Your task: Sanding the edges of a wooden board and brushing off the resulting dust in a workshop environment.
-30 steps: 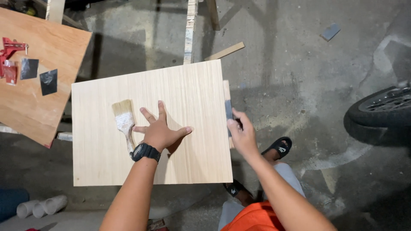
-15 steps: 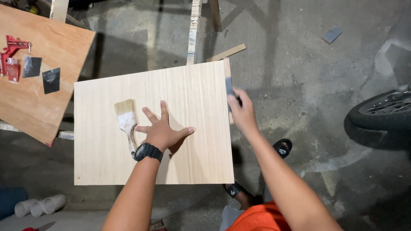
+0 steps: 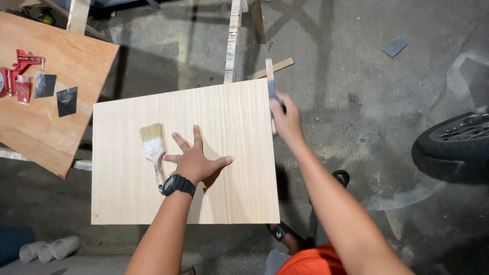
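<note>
Pale plywood panel (image 3: 224,127) is your landmark: it lies flat across the middle of the view, over a concrete floor (image 3: 356,76).

Nearest you, below the panel's right corner, your sandalled foot (image 3: 279,231) shows on the floor.

On the panel, your left hand (image 3: 196,160) is pressed palm down, fingers spread wide, a black watch (image 3: 178,184) on the wrist. Just beside that hand, toward the panel's left, a paintbrush (image 3: 154,150) lies flat, bristles pointing away from you, handle close to the watch.

At the panel's right edge, your right hand (image 3: 286,118) is closed around a small dark sanding block (image 3: 272,90), held against that edge near the far corner.

Right of the panel, well apart, a tyre (image 3: 453,147) sits on the floor.

Left of the panel, a reddish board (image 3: 51,127) carries a red clamp (image 3: 18,69) and two dark sandpaper squares (image 3: 56,92).

Beyond the panel's far edge, a wood strip (image 3: 277,67) lies on the floor.
</note>
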